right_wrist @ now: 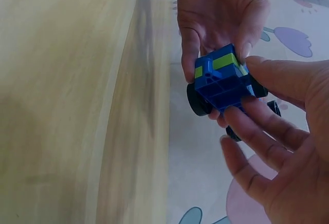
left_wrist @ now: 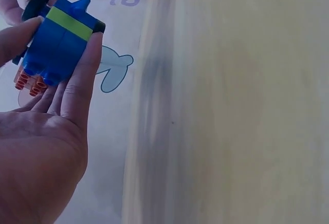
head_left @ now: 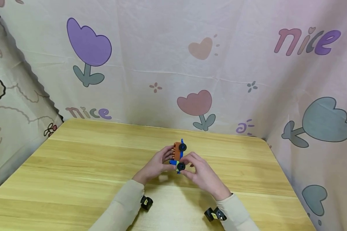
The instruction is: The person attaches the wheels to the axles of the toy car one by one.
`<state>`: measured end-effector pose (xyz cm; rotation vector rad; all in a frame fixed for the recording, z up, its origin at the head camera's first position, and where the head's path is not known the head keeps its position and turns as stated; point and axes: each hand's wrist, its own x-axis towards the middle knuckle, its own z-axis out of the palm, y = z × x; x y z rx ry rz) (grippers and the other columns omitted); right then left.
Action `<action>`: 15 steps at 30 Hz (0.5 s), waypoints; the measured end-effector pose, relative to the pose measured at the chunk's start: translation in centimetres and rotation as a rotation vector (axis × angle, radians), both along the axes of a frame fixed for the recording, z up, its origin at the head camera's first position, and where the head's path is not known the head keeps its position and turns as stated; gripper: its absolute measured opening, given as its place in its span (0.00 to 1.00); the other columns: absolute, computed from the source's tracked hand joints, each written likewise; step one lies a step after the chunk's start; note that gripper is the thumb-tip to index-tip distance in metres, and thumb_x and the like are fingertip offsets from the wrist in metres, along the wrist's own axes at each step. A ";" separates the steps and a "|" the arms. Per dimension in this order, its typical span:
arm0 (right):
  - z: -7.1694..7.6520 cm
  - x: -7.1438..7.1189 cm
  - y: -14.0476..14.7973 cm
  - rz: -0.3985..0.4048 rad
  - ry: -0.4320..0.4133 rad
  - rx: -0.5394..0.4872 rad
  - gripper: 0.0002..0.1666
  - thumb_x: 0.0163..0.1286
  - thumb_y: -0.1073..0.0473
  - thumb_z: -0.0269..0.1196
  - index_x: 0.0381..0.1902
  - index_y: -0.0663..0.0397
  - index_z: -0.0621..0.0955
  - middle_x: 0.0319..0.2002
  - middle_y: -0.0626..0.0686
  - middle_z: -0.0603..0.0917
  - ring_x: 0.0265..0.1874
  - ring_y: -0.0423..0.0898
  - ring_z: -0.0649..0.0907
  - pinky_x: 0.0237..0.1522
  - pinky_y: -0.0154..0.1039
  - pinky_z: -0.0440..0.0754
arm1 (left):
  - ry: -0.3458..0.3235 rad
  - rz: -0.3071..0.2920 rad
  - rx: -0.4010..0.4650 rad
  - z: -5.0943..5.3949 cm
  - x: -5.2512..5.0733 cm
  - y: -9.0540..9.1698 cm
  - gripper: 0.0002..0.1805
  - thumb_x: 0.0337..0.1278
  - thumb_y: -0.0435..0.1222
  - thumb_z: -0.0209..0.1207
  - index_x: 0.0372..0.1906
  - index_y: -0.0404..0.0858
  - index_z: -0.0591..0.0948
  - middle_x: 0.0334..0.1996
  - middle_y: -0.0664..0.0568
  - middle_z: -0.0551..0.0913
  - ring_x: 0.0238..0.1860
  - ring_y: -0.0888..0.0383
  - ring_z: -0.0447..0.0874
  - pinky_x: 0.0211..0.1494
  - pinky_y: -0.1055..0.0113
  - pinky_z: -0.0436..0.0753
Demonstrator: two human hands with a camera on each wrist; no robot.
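A toy car (head_left: 177, 153) built of blue, lime green and orange bricks, with black wheels, is held up above the table in both hands. My left hand (head_left: 156, 164) grips it from the left, thumb and fingers on opposite sides of the blue and green end, as the left wrist view shows. From the right, my right hand (head_left: 203, 175) pinches that same end by a black wheel (head_left: 181, 166). The hollow blue underside (right_wrist: 223, 91) faces the right wrist camera. Orange studs (left_wrist: 31, 82) stick out below the blue bricks in the left wrist view. Fingers partly hide the car.
The light wooden table (head_left: 84, 166) spreads beneath the hands. Behind it hangs a pale curtain (head_left: 144, 48) with printed flowers and lettering, and more cloth hangs at both sides. A black wrist camera (head_left: 146, 203) is strapped by the left sleeve, another camera (head_left: 215, 214) by the right.
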<state>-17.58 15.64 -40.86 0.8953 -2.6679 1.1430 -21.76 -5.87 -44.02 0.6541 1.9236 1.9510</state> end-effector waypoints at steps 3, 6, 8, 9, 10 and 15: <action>0.1 0.0 0.0 -0.010 -0.033 -0.005 0.19 0.62 0.63 0.71 0.50 0.46 0.81 0.46 0.39 0.79 0.45 0.41 0.80 0.44 0.49 0.82 | -0.020 0.001 0.015 0.2 0.0 0.0 0.44 0.57 0.28 0.63 0.75 0.31 0.53 0.68 0.37 0.66 0.67 0.40 0.64 0.70 0.51 0.62; 0.2 -0.1 0.0 -0.008 -0.030 -0.003 0.19 0.62 0.63 0.71 0.50 0.46 0.81 0.46 0.38 0.80 0.45 0.40 0.81 0.45 0.49 0.82 | -0.034 0.003 0.021 0.5 0.1 0.0 0.45 0.57 0.30 0.64 0.76 0.33 0.53 0.69 0.38 0.66 0.68 0.42 0.64 0.70 0.51 0.61; 0.3 -0.1 -0.1 0.000 -0.022 -0.006 0.19 0.62 0.63 0.71 0.50 0.46 0.81 0.46 0.38 0.80 0.44 0.39 0.81 0.45 0.48 0.82 | -0.023 0.003 0.012 0.6 0.0 0.0 0.45 0.57 0.31 0.65 0.76 0.33 0.54 0.69 0.39 0.66 0.68 0.43 0.64 0.70 0.52 0.61; 0.3 -0.1 -0.1 0.004 -0.019 -0.008 0.19 0.61 0.63 0.71 0.50 0.46 0.81 0.45 0.38 0.80 0.44 0.39 0.81 0.46 0.48 0.82 | -0.018 0.002 0.007 0.6 0.1 0.0 0.46 0.57 0.31 0.66 0.76 0.34 0.54 0.69 0.40 0.66 0.68 0.44 0.64 0.70 0.52 0.61; 0.3 -0.1 -0.1 0.008 -0.016 -0.008 0.19 0.61 0.63 0.71 0.50 0.47 0.81 0.45 0.38 0.80 0.44 0.39 0.80 0.46 0.47 0.82 | -0.011 -0.001 0.005 0.5 0.1 0.0 0.46 0.57 0.31 0.66 0.76 0.34 0.54 0.69 0.40 0.66 0.68 0.45 0.64 0.71 0.53 0.61; 0.3 0.1 0.0 0.025 -0.023 -0.019 0.20 0.62 0.62 0.71 0.51 0.47 0.81 0.46 0.37 0.80 0.44 0.39 0.80 0.47 0.45 0.81 | 0.002 -0.028 0.011 0.4 0.1 0.0 0.46 0.57 0.31 0.66 0.76 0.34 0.54 0.68 0.41 0.67 0.67 0.46 0.65 0.70 0.53 0.61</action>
